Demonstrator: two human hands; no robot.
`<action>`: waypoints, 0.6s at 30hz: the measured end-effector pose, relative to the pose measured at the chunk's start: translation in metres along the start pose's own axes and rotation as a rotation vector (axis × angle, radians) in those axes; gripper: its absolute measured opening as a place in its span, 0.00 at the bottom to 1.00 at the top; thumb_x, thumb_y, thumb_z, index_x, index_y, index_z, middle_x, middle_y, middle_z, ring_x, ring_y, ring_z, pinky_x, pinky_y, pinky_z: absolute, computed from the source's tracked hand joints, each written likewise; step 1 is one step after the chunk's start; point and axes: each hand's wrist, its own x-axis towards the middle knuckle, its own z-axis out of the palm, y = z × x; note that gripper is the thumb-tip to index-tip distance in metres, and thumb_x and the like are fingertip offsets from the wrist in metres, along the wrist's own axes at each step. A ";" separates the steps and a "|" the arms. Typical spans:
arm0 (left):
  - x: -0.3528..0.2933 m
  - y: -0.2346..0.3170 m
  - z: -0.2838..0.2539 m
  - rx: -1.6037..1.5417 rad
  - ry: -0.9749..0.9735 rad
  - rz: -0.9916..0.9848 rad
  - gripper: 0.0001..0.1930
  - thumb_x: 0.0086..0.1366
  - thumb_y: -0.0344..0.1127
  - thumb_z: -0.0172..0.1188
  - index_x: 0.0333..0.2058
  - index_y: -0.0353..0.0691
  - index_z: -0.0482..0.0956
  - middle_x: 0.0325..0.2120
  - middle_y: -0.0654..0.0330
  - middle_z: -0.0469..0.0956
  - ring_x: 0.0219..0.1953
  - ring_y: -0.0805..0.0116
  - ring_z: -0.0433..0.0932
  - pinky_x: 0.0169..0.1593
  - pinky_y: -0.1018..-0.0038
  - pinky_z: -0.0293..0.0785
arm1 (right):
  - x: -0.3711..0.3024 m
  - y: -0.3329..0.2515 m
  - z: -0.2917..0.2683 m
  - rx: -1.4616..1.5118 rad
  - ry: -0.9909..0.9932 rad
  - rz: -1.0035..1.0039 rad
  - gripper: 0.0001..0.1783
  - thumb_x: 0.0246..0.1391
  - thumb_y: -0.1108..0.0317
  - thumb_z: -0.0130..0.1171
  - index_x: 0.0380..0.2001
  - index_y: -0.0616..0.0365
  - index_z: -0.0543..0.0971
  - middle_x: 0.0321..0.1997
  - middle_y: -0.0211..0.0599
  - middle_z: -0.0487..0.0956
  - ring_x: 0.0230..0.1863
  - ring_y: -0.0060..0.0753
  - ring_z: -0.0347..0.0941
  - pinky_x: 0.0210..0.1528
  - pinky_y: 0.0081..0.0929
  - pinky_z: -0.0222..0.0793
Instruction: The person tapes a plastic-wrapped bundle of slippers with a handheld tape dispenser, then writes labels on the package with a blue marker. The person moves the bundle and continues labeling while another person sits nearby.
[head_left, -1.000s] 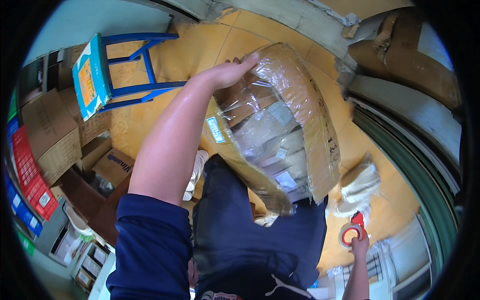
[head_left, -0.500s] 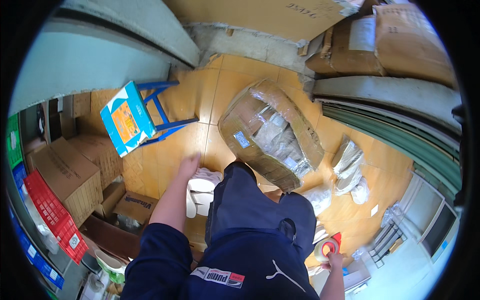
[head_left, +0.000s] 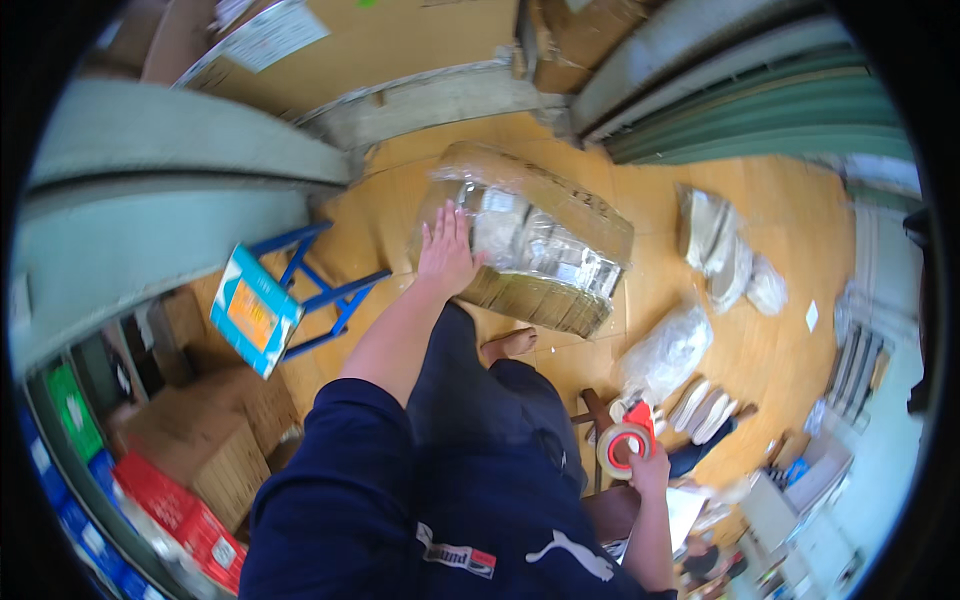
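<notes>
On the tiled floor in front of me lies a big cardboard box (head_left: 530, 298), its top partly open and covered with see-through film and tape. Several plastic-wrapped pale items (head_left: 545, 245) show through the film. My left hand (head_left: 448, 256) reaches over the box's left side with fingers stretched; whether the palm touches it I cannot tell. At lower right, my right hand (head_left: 650, 470) grips a red tape dispenser (head_left: 643, 418) carrying a wide tape roll (head_left: 607, 460).
A blue stool (head_left: 330, 297) bearing a teal carton (head_left: 255, 312) stands left. Right of the box lie a plastic bag (head_left: 672, 350), wrapped pale bundles (head_left: 710, 235) and pale soles (head_left: 700, 410). Shelved boxes (head_left: 180, 510) line the lower left. Another person (head_left: 708, 562) is partly visible lower right.
My left hand has moved forward and right, from beside the pale soles to over the box. My right hand has raised the tape dispenser further into view. The whole view has shifted and turned.
</notes>
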 end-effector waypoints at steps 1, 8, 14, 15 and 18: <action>0.030 0.011 0.000 -0.010 0.022 -0.027 0.51 0.69 0.65 0.49 0.73 0.29 0.39 0.75 0.43 0.36 0.78 0.50 0.36 0.76 0.51 0.38 | -0.016 0.013 0.010 0.006 0.040 0.082 0.24 0.46 0.68 0.64 0.49 0.62 0.77 0.42 0.58 0.83 0.43 0.58 0.82 0.46 0.47 0.79; 0.082 -0.001 0.019 -0.135 -0.419 0.098 0.54 0.67 0.69 0.49 0.73 0.29 0.39 0.74 0.34 0.35 0.76 0.43 0.42 0.75 0.58 0.46 | -0.163 0.071 0.070 0.233 -0.020 0.422 0.25 0.46 0.66 0.63 0.49 0.64 0.74 0.38 0.57 0.82 0.28 0.46 0.84 0.27 0.38 0.81; 0.060 -0.092 -0.033 -0.149 -0.230 0.249 0.35 0.71 0.61 0.49 0.64 0.38 0.70 0.59 0.42 0.74 0.62 0.44 0.72 0.65 0.57 0.66 | -0.235 0.008 0.151 0.543 0.184 0.541 0.19 0.50 0.72 0.61 0.45 0.63 0.69 0.33 0.52 0.80 0.20 0.46 0.80 0.13 0.35 0.75; 0.056 -0.110 -0.036 -0.090 -0.303 0.310 0.32 0.71 0.60 0.49 0.60 0.39 0.75 0.53 0.40 0.77 0.57 0.40 0.75 0.60 0.54 0.70 | -0.244 0.001 0.157 0.563 0.180 0.556 0.17 0.50 0.70 0.60 0.43 0.63 0.71 0.33 0.54 0.81 0.24 0.49 0.81 0.18 0.39 0.77; 0.051 -0.162 -0.035 0.095 -0.477 0.524 0.32 0.70 0.61 0.50 0.58 0.39 0.76 0.51 0.41 0.79 0.56 0.41 0.75 0.59 0.53 0.70 | -0.267 -0.011 0.176 0.564 0.416 0.553 0.24 0.47 0.67 0.62 0.50 0.58 0.77 0.43 0.53 0.83 0.49 0.58 0.79 0.54 0.46 0.73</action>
